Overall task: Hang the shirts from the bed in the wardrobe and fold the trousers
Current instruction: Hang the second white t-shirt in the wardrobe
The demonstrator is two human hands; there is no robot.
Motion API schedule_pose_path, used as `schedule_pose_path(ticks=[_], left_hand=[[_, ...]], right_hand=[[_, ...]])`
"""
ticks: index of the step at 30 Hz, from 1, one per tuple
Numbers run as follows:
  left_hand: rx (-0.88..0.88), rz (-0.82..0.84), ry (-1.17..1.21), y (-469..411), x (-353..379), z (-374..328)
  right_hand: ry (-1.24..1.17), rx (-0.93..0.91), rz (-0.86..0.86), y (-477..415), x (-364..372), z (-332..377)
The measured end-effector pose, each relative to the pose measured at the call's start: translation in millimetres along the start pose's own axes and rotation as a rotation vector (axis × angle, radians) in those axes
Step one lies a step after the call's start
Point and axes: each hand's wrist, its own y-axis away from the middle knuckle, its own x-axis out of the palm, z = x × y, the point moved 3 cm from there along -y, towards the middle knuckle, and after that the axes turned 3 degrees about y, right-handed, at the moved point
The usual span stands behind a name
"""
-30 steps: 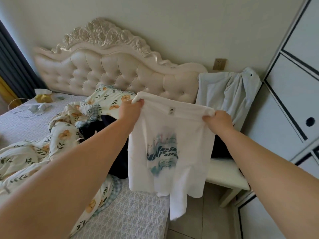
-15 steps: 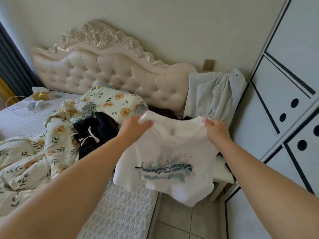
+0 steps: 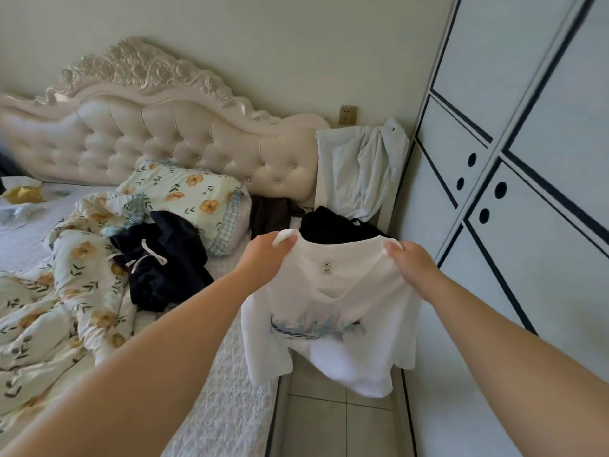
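I hold a white T-shirt [image 3: 342,311] with a blue print in the air over the gap between the bed and the wardrobe. My left hand [image 3: 268,255] grips its left shoulder and my right hand [image 3: 412,262] pinches its right shoulder. Dark trousers with a white drawstring [image 3: 164,258] lie crumpled on the bed [image 3: 230,390], to the left of my left hand. A pale shirt [image 3: 356,173] hangs over the headboard's right end. The wardrobe [image 3: 527,159] stands at the right with its doors closed.
A floral duvet [image 3: 56,311] and pillow [image 3: 188,192] cover the bed's left and middle. Black clothing [image 3: 333,225] and a brown garment [image 3: 268,212] lie beyond the T-shirt, near the headboard [image 3: 164,127]. Tiled floor [image 3: 342,420] runs between bed and wardrobe.
Both hands have lowered the T-shirt and carried it to the right, toward the wardrobe. The view has turned right, so more of the wardrobe shows.
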Motion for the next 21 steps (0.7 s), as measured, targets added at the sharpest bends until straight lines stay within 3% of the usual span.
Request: schedule_pose_path(ticks=[4,8,13,17,21], left_hand=[[0.101,0.028,-0.035,28,14,-11],[0.197,0.156,-0.142,77,36,-17],[0.358,0.211,-0.097,132,45,-62],[0.522,0.135,-0.094,185,49,-117],[0.713,0.078,0.075,246,49,-176]], right_hand=[[0.026,-0.032,-0.235,66,-10,-2],[0.076,-0.059,-0.316,136,-18,-13],[0.102,-0.113,-0.506,217,-61,-22],[0.072,-0.185,-0.672,280,-109,-13],[0.111,-0.331,-0.808,348,-160,7]])
